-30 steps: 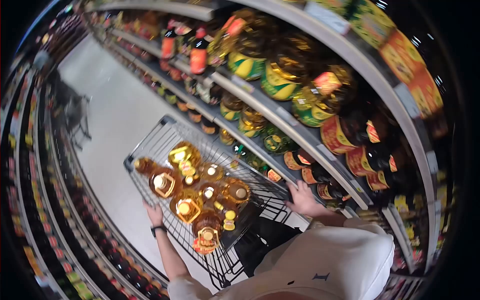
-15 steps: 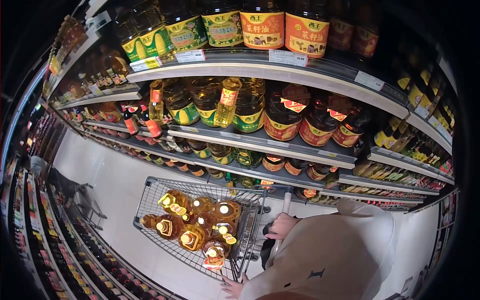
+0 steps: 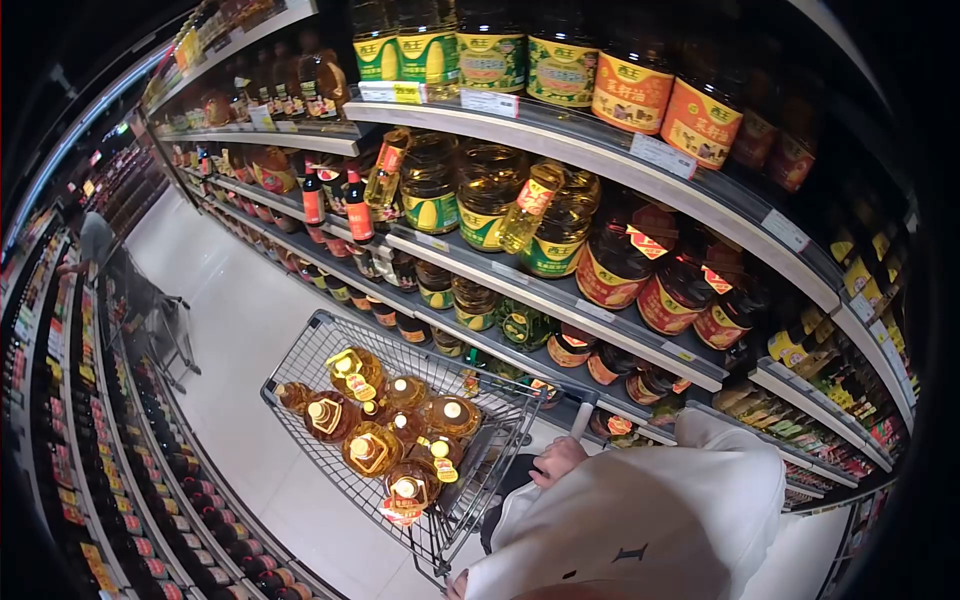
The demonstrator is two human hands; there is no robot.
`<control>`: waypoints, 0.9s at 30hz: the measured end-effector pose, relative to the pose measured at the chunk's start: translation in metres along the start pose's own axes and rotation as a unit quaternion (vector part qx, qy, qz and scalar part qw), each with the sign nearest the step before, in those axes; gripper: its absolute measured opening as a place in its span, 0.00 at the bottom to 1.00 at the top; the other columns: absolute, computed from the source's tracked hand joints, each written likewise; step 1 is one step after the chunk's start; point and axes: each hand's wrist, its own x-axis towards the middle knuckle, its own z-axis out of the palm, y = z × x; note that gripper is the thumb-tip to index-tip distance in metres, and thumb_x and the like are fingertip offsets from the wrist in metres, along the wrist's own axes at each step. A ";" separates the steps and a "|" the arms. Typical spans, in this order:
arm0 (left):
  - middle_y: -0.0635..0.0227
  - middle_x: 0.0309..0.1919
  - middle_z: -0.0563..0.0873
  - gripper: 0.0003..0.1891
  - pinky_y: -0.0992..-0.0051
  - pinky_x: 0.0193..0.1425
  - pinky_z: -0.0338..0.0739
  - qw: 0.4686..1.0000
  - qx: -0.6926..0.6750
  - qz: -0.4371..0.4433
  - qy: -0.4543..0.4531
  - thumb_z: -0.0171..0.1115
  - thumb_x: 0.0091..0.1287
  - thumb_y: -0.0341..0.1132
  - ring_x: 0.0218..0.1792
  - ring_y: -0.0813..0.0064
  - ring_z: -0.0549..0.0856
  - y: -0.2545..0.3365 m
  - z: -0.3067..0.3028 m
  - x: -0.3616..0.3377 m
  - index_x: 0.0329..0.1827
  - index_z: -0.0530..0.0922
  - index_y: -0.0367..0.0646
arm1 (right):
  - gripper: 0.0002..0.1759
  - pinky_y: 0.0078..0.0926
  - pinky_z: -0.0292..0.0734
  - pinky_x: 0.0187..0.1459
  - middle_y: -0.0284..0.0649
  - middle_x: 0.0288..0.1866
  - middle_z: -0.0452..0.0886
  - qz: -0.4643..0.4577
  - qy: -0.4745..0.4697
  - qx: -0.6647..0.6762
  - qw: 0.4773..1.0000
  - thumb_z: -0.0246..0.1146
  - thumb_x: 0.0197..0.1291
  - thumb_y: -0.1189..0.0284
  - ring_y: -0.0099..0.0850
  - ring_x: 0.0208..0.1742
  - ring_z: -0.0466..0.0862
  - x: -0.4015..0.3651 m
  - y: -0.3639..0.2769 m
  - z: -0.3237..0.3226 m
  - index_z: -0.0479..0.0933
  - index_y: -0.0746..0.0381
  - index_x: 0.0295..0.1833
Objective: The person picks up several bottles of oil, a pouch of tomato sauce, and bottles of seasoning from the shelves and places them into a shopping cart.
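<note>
A metal shopping cart (image 3: 300,345) stands in front of me in the aisle, holding several large bottles of golden cooking oil (image 3: 372,447). My right hand (image 3: 560,461) is closed around the cart's handle (image 3: 580,418), its fingers curled over the bar. At the near lower corner of the cart shows a small part of my left hand (image 3: 458,584). The pale sleeve and the picture's lower edge hide most of it, so its grip cannot be made out. Some bottles wear red-and-yellow neck tags (image 3: 403,512).
Along one side runs a shelf (image 3: 560,130) stocked with large oil bottles (image 3: 630,92). Small bottles hang in front of the middle shelf row. Opposite, another shelf (image 3: 110,480) carries rows of dark bottles. Farther down the aisle, a person (image 3: 95,240) stands beside another cart (image 3: 165,325).
The view has tilted, and the shelves slant down to the right. My right hand stays on the handle. My left hand, earlier showing spread fingers, is now mostly out of sight. The distant person shows more.
</note>
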 end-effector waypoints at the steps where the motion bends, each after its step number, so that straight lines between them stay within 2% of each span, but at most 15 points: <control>1: 0.52 0.47 0.74 0.26 0.45 0.72 0.57 1.000 -0.006 -0.007 -0.002 0.62 0.60 0.49 0.51 0.50 0.75 -0.003 -0.002 0.002 0.53 0.67 0.42 | 0.16 0.39 0.76 0.32 0.37 0.18 0.79 -0.025 0.043 0.024 0.998 0.65 0.51 0.59 0.39 0.24 0.81 0.003 0.000 0.003 0.76 0.58 0.20; 2: 0.52 0.46 0.74 0.25 0.45 0.72 0.57 1.000 -0.010 -0.014 -0.002 0.62 0.60 0.48 0.50 0.50 0.75 -0.005 -0.003 0.005 0.52 0.68 0.42 | 0.16 0.39 0.76 0.32 0.37 0.18 0.79 -0.028 0.038 0.026 0.999 0.65 0.51 0.59 0.39 0.24 0.81 0.007 -0.002 0.005 0.76 0.58 0.20; 4: 0.54 0.44 0.75 0.22 0.46 0.72 0.58 0.999 -0.018 -0.031 -0.002 0.62 0.60 0.47 0.48 0.51 0.76 -0.013 -0.006 0.008 0.50 0.69 0.42 | 0.16 0.37 0.73 0.27 0.33 0.15 0.75 -0.055 0.106 0.044 0.992 0.68 0.46 0.63 0.36 0.21 0.78 0.020 -0.002 0.011 0.71 0.56 0.16; 7: 0.55 0.40 0.75 0.19 0.46 0.72 0.58 0.998 -0.030 -0.057 0.005 0.62 0.60 0.45 0.45 0.52 0.77 -0.022 -0.013 0.021 0.46 0.70 0.42 | 0.17 0.33 0.70 0.24 0.31 0.14 0.72 -0.099 0.133 0.048 0.985 0.70 0.42 0.64 0.32 0.18 0.76 0.044 0.000 0.017 0.68 0.54 0.15; 8: 0.56 0.39 0.76 0.18 0.47 0.72 0.58 0.997 -0.036 -0.064 0.006 0.62 0.59 0.44 0.44 0.52 0.77 -0.025 -0.016 0.025 0.45 0.71 0.42 | 0.17 0.31 0.69 0.23 0.30 0.13 0.71 -0.116 0.146 0.046 0.981 0.70 0.44 0.64 0.31 0.17 0.74 0.053 0.001 0.019 0.68 0.53 0.15; 12: 0.58 0.35 0.77 0.14 0.48 0.72 0.59 0.994 -0.052 -0.097 0.025 0.62 0.59 0.41 0.41 0.53 0.78 -0.035 -0.031 0.042 0.40 0.73 0.43 | 0.17 0.31 0.68 0.21 0.29 0.12 0.70 -0.110 0.107 0.031 0.988 0.69 0.45 0.64 0.31 0.16 0.74 0.091 0.000 0.026 0.68 0.52 0.15; 17: 0.60 0.29 0.78 0.09 0.49 0.71 0.61 0.987 -0.064 -0.124 0.076 0.63 0.58 0.38 0.36 0.55 0.79 -0.031 -0.055 0.100 0.34 0.76 0.43 | 0.19 0.35 0.66 0.21 0.31 0.13 0.72 -0.090 0.130 0.052 0.986 0.69 0.45 0.62 0.33 0.16 0.73 0.150 0.000 0.043 0.66 0.52 0.14; 19: 0.61 0.27 0.78 0.07 0.50 0.71 0.61 0.983 -0.065 -0.121 0.122 0.63 0.58 0.37 0.34 0.55 0.80 -0.023 -0.069 0.130 0.32 0.77 0.43 | 0.19 0.35 0.67 0.22 0.31 0.12 0.72 -0.086 0.125 0.075 0.985 0.69 0.46 0.62 0.33 0.17 0.74 0.175 -0.003 0.041 0.68 0.53 0.14; 21: 0.62 0.25 0.79 0.06 0.50 0.71 0.62 0.974 -0.067 -0.089 0.196 0.63 0.58 0.35 0.33 0.56 0.80 -0.007 -0.084 0.169 0.29 0.78 0.43 | 0.16 0.34 0.68 0.23 0.31 0.12 0.72 -0.049 0.143 0.097 0.984 0.70 0.46 0.63 0.33 0.18 0.75 0.212 -0.010 0.036 0.71 0.53 0.15; 22: 0.63 0.23 0.79 0.05 0.50 0.71 0.62 0.967 -0.066 -0.055 0.241 0.63 0.58 0.34 0.32 0.56 0.80 0.005 -0.093 0.192 0.28 0.78 0.43 | 0.14 0.34 0.70 0.24 0.32 0.15 0.75 -0.034 0.136 0.125 0.982 0.69 0.48 0.59 0.33 0.20 0.77 0.229 -0.011 0.035 0.76 0.53 0.18; 24: 0.64 0.21 0.80 0.05 0.51 0.71 0.62 0.948 -0.069 0.034 0.308 0.63 0.57 0.33 0.30 0.57 0.81 0.038 -0.115 0.244 0.26 0.79 0.43 | 0.14 0.34 0.71 0.23 0.33 0.16 0.75 -0.067 0.123 0.143 0.980 0.71 0.46 0.60 0.34 0.21 0.78 0.270 -0.006 0.037 0.76 0.54 0.20; 25: 0.65 0.20 0.80 0.05 0.51 0.71 0.62 0.945 -0.065 0.088 0.308 0.63 0.57 0.32 0.29 0.57 0.81 0.056 -0.127 0.265 0.25 0.80 0.44 | 0.14 0.35 0.71 0.22 0.33 0.17 0.76 -0.094 0.104 0.158 0.977 0.73 0.44 0.60 0.34 0.21 0.79 0.284 -0.006 0.036 0.76 0.54 0.22; 26: 0.62 0.22 0.81 0.03 0.60 0.59 0.74 0.940 -0.047 0.157 0.299 0.62 0.58 0.29 0.25 0.58 0.80 0.075 -0.141 0.291 0.27 0.80 0.42 | 0.14 0.37 0.72 0.22 0.33 0.18 0.76 -0.074 0.074 0.130 0.986 0.73 0.46 0.60 0.35 0.22 0.79 0.304 -0.013 0.024 0.76 0.54 0.23; 27: 0.61 0.23 0.82 0.02 0.64 0.46 0.79 0.959 -0.099 0.149 0.221 0.61 0.59 0.26 0.27 0.55 0.82 0.097 -0.154 0.310 0.29 0.80 0.40 | 0.14 0.37 0.72 0.22 0.33 0.18 0.76 -0.077 0.068 0.131 0.986 0.73 0.46 0.60 0.35 0.22 0.79 0.322 -0.012 0.022 0.76 0.54 0.23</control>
